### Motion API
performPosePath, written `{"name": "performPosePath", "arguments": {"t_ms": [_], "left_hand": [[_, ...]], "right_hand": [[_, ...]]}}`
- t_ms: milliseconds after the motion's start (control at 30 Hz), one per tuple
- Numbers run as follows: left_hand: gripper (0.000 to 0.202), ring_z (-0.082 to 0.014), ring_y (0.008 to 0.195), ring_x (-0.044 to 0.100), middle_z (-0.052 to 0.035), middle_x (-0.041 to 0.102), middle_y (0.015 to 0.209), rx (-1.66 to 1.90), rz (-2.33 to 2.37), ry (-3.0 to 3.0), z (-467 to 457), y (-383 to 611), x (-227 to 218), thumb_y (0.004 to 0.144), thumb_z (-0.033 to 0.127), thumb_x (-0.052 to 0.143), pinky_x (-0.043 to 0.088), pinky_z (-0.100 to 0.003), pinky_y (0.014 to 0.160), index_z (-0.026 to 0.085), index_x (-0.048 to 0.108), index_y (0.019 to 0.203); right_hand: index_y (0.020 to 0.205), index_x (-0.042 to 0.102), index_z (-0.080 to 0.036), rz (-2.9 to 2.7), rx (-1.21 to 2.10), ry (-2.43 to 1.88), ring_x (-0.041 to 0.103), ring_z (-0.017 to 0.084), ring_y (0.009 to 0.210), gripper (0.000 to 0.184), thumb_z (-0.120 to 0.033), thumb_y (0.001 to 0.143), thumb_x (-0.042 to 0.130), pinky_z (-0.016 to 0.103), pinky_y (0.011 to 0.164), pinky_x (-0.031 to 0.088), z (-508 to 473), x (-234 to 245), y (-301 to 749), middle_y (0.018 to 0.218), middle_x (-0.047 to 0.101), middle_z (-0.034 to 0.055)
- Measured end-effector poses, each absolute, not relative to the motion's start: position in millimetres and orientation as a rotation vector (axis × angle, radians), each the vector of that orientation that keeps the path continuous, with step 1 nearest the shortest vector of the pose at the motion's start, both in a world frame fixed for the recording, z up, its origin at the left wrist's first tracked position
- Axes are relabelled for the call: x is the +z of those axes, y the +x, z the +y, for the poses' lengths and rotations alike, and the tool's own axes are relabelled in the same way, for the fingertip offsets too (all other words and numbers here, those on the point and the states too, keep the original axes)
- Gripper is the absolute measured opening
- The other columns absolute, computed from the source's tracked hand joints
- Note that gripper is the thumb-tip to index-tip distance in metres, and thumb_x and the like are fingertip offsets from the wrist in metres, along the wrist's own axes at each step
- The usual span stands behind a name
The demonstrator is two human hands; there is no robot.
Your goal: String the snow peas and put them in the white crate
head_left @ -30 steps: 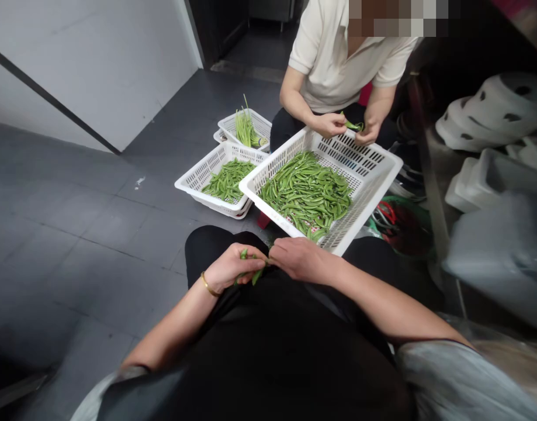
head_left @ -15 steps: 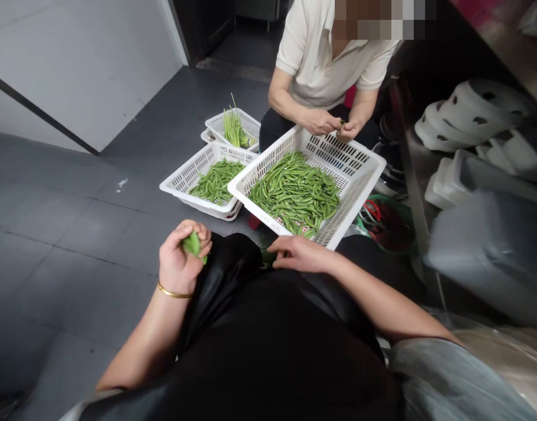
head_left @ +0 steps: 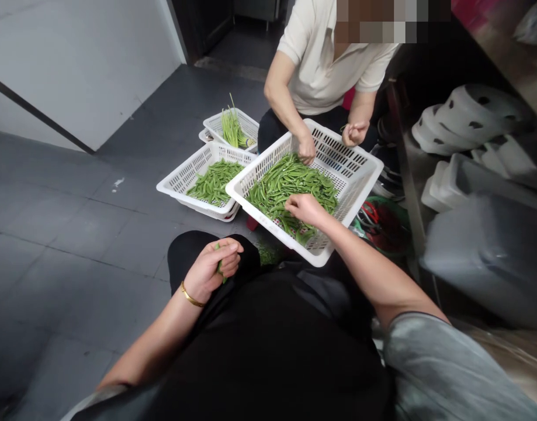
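My left hand [head_left: 212, 268] is closed above my left knee, with green pea pods [head_left: 218, 264] showing between its fingers. My right hand [head_left: 307, 209] reaches over the near side of a large white slotted basket [head_left: 268, 227]. Its fingers are curled down at the heap of pea pods [head_left: 272, 187], and their tips are hidden, so I cannot tell what they hold. Across from me, a co-worker's hand [head_left: 307, 149] dips into the far side of the same heap. The co-worker's other hand [head_left: 356, 133] is held at the basket's far rim.
Left of the large basket stands a smaller white basket [head_left: 174, 188] of pea pods. Behind it, another basket [head_left: 210, 124] holds long thin green stalks [head_left: 234, 128]. White stools [head_left: 465, 120] and grey bins [head_left: 482, 257] line the right side. Green scraps [head_left: 268, 254] lie below, between my knees.
My right hand has gone from my lap up and forward to the pods in the large basket. My left hand has moved right and turned over. A co-worker's hand has reached into the basket.
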State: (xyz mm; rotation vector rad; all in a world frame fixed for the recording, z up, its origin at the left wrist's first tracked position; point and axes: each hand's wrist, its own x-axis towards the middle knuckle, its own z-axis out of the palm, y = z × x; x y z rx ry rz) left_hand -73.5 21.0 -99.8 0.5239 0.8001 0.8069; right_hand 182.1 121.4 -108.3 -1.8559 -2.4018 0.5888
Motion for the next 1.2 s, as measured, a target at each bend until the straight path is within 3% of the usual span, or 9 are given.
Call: {"name": "performPosePath", "arguments": {"t_ms": [167, 300, 467, 600, 733, 933, 1067, 1200], "left_hand": [[0.03, -0.0019, 0.036, 0.026, 0.0064, 0.039, 0.045, 0.798, 0.932, 0.595, 19, -46, -99, 0.071, 0.037, 0.071, 0.019, -0.016, 0.036, 0.009, 0.066, 0.08], [0.023, -0.0019, 0.037, 0.03, 0.0052, 0.044, 0.045, 0.885, 0.969, 0.627, 11, -43, -92, 0.063, 0.028, 0.077, 0.023, -0.016, 0.037, 0.01, 0.064, 0.069], [0.019, -0.0036, 0.035, 0.03, 0.0027, 0.044, 0.041, 0.772, 0.808, 0.607, 0, -54, -86, 0.068, 0.026, 0.067, 0.019, -0.017, 0.035, 0.008, 0.068, 0.072], [0.02, -0.0045, 0.035, 0.032, -0.004, 0.055, 0.048, 0.7, 0.732, 0.615, -4, -58, -83, 0.065, 0.024, 0.062, 0.021, -0.018, 0.034, 0.006, 0.069, 0.072], [0.02, -0.0043, 0.036, 0.036, -0.0041, 0.059, 0.053, 0.74, 0.792, 0.664, -4, -59, -83, 0.071, 0.027, 0.065, 0.023, -0.018, 0.035, 0.008, 0.069, 0.075], [0.029, -0.0047, 0.035, 0.038, -0.0052, 0.061, 0.056, 0.753, 0.808, 0.581, -6, -45, -90, 0.072, 0.037, 0.067, 0.023, -0.019, 0.035, 0.009, 0.063, 0.065], [0.03, -0.0037, 0.034, 0.031, -0.0014, 0.053, 0.048, 0.863, 0.836, 0.524, -3, -48, -97, 0.074, 0.036, 0.066, 0.02, -0.019, 0.036, 0.01, 0.062, 0.06], [0.026, -0.0065, 0.038, 0.034, 0.0018, 0.045, 0.04, 1.056, 0.992, 0.736, -1, -61, -97, 0.078, 0.033, 0.063, 0.025, -0.021, 0.041, 0.012, 0.066, 0.065]], "right_hand": [[0.098, 0.065, -0.019, -2.536, 0.227, -0.826, 0.06, 0.015, 0.082, 0.023, -0.022, 0.093, 0.042, 0.025, 0.073, 0.046, 39, -81, 155, 0.088, 0.068, 0.0049], [0.096, 0.065, -0.019, -2.627, 0.277, -0.56, 0.061, 0.015, 0.081, 0.023, -0.025, 0.094, 0.043, 0.027, 0.073, 0.047, 6, -83, 136, 0.087, 0.068, 0.005], [0.104, 0.063, -0.021, -2.122, 0.807, -0.884, 0.061, 0.013, 0.074, 0.021, -0.032, 0.09, 0.051, 0.025, 0.068, 0.048, 16, -79, 140, 0.086, 0.066, 0.0042], [0.084, 0.065, -0.019, -2.023, 1.029, -0.953, 0.056, 0.01, 0.062, 0.013, -0.028, 0.086, 0.056, 0.022, 0.058, 0.044, 23, -71, 135, 0.075, 0.063, 0.0009], [0.075, 0.061, -0.017, -2.131, 0.858, -0.918, 0.055, 0.01, 0.064, 0.016, -0.024, 0.088, 0.054, 0.021, 0.06, 0.041, 22, -73, 126, 0.071, 0.061, 0.0011], [0.071, 0.057, -0.017, -2.324, 0.1, -1.05, 0.05, 0.014, 0.06, 0.025, -0.026, 0.091, 0.044, 0.026, 0.056, 0.035, 17, -91, 116, 0.066, 0.056, 0.0041], [0.077, 0.057, -0.018, -2.265, 0.229, -1.08, 0.053, 0.016, 0.069, 0.022, -0.024, 0.092, 0.043, 0.027, 0.064, 0.038, 20, -86, 131, 0.073, 0.059, 0.0052], [0.08, 0.057, -0.019, -2.128, 0.483, -1.152, 0.055, 0.016, 0.071, 0.016, -0.025, 0.091, 0.047, 0.027, 0.066, 0.042, 25, -67, 160, 0.075, 0.059, 0.0046]]}}
